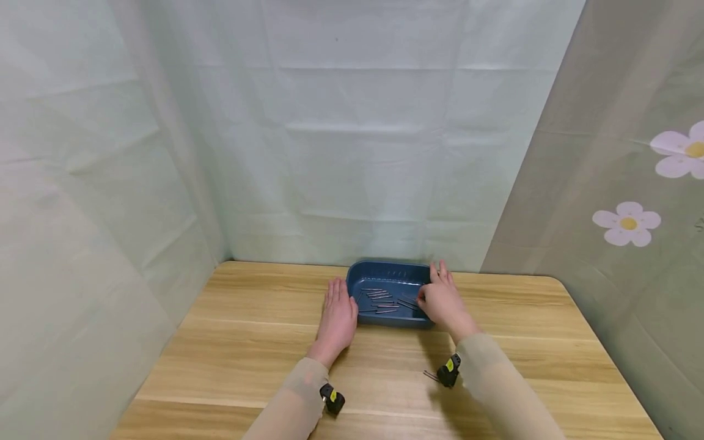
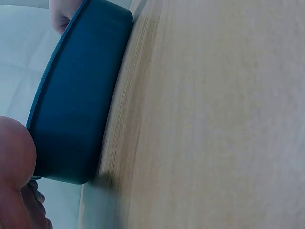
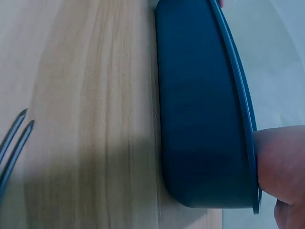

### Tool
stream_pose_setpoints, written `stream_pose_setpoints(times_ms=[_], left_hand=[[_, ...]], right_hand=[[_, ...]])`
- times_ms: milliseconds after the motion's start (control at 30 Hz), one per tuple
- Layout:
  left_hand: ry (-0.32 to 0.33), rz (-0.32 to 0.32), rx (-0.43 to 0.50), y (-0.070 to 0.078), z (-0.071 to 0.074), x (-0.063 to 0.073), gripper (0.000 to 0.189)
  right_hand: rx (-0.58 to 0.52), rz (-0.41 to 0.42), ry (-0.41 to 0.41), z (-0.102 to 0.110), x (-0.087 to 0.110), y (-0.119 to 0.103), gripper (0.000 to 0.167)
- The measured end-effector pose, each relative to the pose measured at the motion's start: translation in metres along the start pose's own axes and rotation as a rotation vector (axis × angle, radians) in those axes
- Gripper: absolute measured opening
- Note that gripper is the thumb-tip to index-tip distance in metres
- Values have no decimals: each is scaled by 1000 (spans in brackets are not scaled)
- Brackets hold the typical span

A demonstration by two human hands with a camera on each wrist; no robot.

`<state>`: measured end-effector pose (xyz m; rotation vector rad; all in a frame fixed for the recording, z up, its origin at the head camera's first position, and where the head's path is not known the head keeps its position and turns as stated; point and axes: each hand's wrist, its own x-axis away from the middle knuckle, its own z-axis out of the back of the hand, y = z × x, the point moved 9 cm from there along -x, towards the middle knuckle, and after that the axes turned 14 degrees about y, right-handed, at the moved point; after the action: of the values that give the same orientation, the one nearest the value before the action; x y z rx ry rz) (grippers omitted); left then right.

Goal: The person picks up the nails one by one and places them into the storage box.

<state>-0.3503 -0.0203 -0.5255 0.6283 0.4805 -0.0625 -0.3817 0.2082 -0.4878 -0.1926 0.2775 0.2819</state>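
Note:
A dark blue tray (image 1: 392,322) stands at the back of the wooden table with several thin metal nails (image 1: 379,294) on its floor. My left hand (image 1: 337,318) lies along the tray's left wall, its fingers straight and pointing away from me. Reaching over the front right corner is my right hand (image 1: 442,304). Its thumb and index finger come together inside the tray and appear to pinch a nail, largely hidden by the fingers. The other fingers stretch out along the right rim. Two more nails (image 3: 18,155) rest on the table below my right wrist.
Behind the tray hangs a pale cloth (image 1: 357,183), close to the table's back edge. Another cloth with printed white flowers (image 1: 627,224) hangs on the right. The table surface (image 1: 264,342) reaches out on both sides of the tray.

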Motion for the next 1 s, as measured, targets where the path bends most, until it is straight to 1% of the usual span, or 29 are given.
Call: stream_pose_setpoints(times_ms=[100, 233, 400, 500, 600, 733, 833, 1000], left_hand=[[-6, -10, -1, 1, -1, 2, 57], [-17, -4, -6, 0, -2, 6, 57], [-24, -4, -24, 0, -3, 11, 57], [-26, -11, -27, 1, -3, 12, 56], [-32, -11, -22, 2, -5, 10, 57], [-13, -17, -17, 3, -3, 4, 56], [1, -16, -11, 4, 1, 0, 56], [-2, -9, -13, 3, 1, -3, 57]], right_hand=[[43, -8, -24, -5, 0, 1, 16], [83, -22, -56, -13, 2, 4, 20], [75, -41, -74, -19, 6, 6, 20], [75, -46, -65, -21, 6, 7, 19], [87, -38, -56, -20, 5, 8, 21], [97, -25, -43, -19, -2, 8, 22], [98, -23, -36, -19, -7, 8, 19], [95, -31, -31, -16, -12, 7, 13]])
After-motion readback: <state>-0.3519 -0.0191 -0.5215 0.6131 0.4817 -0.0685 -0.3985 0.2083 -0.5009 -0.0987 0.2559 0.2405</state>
